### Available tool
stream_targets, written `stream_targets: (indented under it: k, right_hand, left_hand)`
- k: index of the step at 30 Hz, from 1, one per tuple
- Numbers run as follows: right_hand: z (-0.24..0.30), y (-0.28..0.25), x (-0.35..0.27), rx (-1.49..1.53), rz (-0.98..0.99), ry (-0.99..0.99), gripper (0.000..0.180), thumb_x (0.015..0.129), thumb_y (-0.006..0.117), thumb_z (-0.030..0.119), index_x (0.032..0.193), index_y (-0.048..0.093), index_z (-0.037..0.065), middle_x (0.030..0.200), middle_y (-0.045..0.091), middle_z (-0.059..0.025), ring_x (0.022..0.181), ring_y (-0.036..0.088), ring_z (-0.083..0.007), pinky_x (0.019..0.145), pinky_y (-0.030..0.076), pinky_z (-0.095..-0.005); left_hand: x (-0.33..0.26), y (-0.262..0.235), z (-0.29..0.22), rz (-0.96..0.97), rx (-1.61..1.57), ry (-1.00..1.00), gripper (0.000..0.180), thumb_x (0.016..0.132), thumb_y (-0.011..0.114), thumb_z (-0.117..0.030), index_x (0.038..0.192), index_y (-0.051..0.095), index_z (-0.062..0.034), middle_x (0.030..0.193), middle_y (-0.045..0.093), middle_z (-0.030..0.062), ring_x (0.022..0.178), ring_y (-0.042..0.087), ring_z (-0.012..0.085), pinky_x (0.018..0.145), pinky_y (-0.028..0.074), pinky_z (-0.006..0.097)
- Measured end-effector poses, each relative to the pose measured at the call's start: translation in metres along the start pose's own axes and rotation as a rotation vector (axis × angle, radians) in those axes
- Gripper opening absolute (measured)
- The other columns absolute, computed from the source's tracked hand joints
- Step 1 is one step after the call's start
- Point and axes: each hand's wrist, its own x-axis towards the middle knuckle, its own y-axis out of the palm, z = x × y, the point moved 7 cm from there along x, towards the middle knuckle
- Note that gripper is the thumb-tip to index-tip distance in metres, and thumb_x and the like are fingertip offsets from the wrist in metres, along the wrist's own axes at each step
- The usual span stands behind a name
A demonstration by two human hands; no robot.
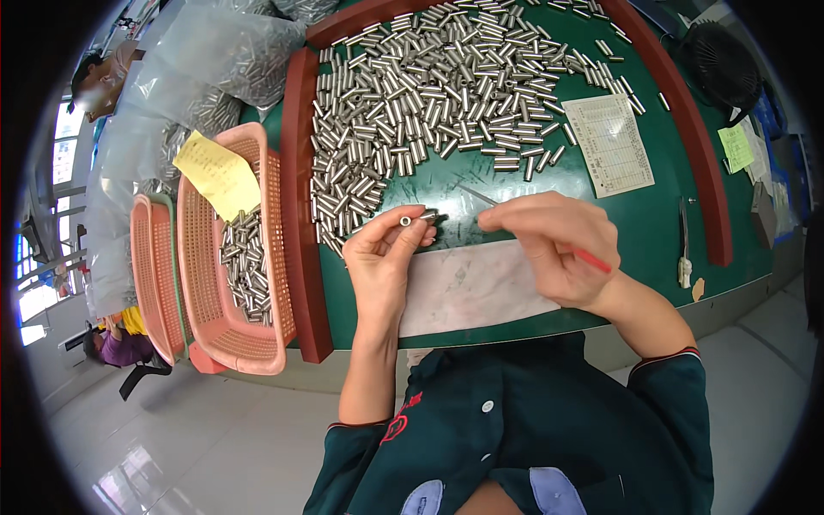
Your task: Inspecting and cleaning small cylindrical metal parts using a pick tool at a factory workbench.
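My left hand (380, 257) is closed, pinching a small metal tube (405, 221) between thumb and fingers, its hollow end facing me. A second shiny metal piece shows just past the fingertips; I cannot tell whether it is a separate tube. My right hand (562, 240) is wrapped round a thin rod-shaped tool with a red handle (592, 260). The tool's slim grey shaft (476, 195) points toward the left hand, apart from the tube. Under both hands lies a stained white cloth (472, 287). Beyond them spreads a large heap of metal tubes (446, 86).
Dark red rails (300, 206) border the green table (669, 232). Pink baskets (202, 283), one holding tubes and a yellow note, stand left, near clear plastic bags of tubes (249, 60). A printed sheet (608, 144), a slim tool (684, 245) and a black fan (719, 69) are right.
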Motion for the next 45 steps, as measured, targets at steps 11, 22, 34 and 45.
stream_targets:
  k: [11, 22, 34, 45]
  right_hand:
    - [-0.037, 0.005, -0.012, 0.562, -0.262, 0.439, 0.027, 0.096, 0.033, 0.015, 0.093, 0.051, -0.004, 0.088, 0.062, -0.0155, 0.076, 0.061, -0.0166, 0.07, 0.05, -0.0267]
    - [-0.034, 0.012, -0.012, 0.598, -0.287, 0.473, 0.027, 0.095, 0.034, 0.013, 0.088, 0.052, -0.005, 0.085, 0.061, -0.0146, 0.075, 0.061, -0.0163, 0.07, 0.051, -0.0269]
    - [-0.019, -0.009, -0.005, 0.421, -0.326, 0.156, 0.021, 0.095, 0.034, 0.011, 0.092, 0.049, -0.004, 0.086, 0.061, -0.0182, 0.075, 0.06, -0.0176, 0.069, 0.051, -0.028]
    - [-0.016, 0.009, -0.005, 0.45, -0.245, 0.229, 0.024, 0.095, 0.037, 0.012, 0.09, 0.052, -0.006, 0.086, 0.062, -0.0163, 0.074, 0.061, -0.0172, 0.069, 0.051, -0.028]
  left_hand:
    - [0.005, -0.002, 0.005, 0.04, -0.165, -0.054, 0.015, 0.081, 0.058, 0.003, 0.095, 0.06, 0.0051, 0.081, 0.063, 0.0113, 0.069, 0.06, 0.0128, 0.067, 0.049, 0.023]
    - [0.002, -0.002, 0.002, 0.056, -0.189, -0.038, 0.013, 0.081, 0.058, 0.001, 0.093, 0.061, 0.0046, 0.078, 0.062, 0.0108, 0.069, 0.061, 0.0137, 0.068, 0.05, 0.024]
    - [0.001, 0.003, 0.007, 0.179, -0.334, -0.11, 0.015, 0.09, 0.049, -0.014, 0.093, 0.055, -0.0001, 0.073, 0.059, 0.009, 0.059, 0.055, 0.0136, 0.056, 0.045, 0.024]
    - [0.002, 0.004, 0.006, 0.198, -0.318, -0.114, 0.021, 0.092, 0.046, -0.019, 0.091, 0.054, 0.0001, 0.07, 0.058, 0.0085, 0.057, 0.054, 0.013, 0.053, 0.043, 0.023]
